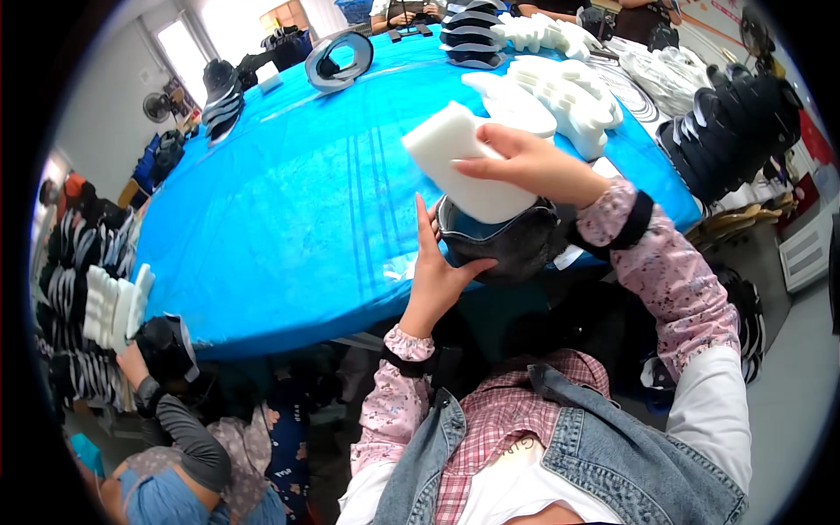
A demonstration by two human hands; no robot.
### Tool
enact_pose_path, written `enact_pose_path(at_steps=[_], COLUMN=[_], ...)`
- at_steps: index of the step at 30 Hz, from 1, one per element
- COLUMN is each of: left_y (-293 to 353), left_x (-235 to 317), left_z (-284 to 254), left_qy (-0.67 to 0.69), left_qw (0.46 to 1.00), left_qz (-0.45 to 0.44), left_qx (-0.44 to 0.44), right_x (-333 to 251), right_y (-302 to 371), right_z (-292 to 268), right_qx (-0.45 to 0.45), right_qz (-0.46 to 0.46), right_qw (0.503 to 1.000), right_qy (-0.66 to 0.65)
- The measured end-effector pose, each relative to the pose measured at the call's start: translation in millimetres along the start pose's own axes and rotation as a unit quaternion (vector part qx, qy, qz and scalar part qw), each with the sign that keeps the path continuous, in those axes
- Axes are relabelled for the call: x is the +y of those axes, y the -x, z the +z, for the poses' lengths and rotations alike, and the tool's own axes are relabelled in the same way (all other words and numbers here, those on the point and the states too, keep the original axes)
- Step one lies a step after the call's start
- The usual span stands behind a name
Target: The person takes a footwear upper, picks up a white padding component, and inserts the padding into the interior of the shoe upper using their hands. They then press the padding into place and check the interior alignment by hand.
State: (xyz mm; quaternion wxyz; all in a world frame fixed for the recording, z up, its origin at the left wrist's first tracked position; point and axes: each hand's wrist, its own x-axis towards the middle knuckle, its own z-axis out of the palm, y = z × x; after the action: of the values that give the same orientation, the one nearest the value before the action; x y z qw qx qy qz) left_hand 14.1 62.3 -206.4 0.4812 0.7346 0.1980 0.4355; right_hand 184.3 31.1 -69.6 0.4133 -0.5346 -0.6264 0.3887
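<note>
Denim vest (630,455) lies nearest. Left hand (440,278): thumb and fingers spread about the dark fabric cap (521,252), mouth upward, at the near edge of the blue table (289,201). Right hand (534,164) pinches a white foam pad (444,157), tilted, lower end at the mouth; I cannot tell how deep. I judge it best to hold the rim wide and press evenly. Beyond: heaped white pieces (573,105).
</note>
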Motion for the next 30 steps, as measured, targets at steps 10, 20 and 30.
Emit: enact_pose_path(at_steps=[10, 20, 30], left_y=[-9, -15, -12], left_x=[1, -12, -13], left_z=[4, 6, 5], left_qy=[0.002, 0.057, 0.02], left_qw=[0.999, 0.998, 0.999], left_qz=[0.038, 0.018, 0.043], left_qx=[0.025, -0.033, -0.009], right_x=[-11, -31, -9], right_y=[3, -3, -13], right_z=[-58, -28, -10], right_qx=[-0.035, -0.206, -0.199], right_qz=[-0.028, -0.023, -0.007], right_qw=[0.885, 0.787, 0.781], right_qy=[0.464, 0.581, 0.592])
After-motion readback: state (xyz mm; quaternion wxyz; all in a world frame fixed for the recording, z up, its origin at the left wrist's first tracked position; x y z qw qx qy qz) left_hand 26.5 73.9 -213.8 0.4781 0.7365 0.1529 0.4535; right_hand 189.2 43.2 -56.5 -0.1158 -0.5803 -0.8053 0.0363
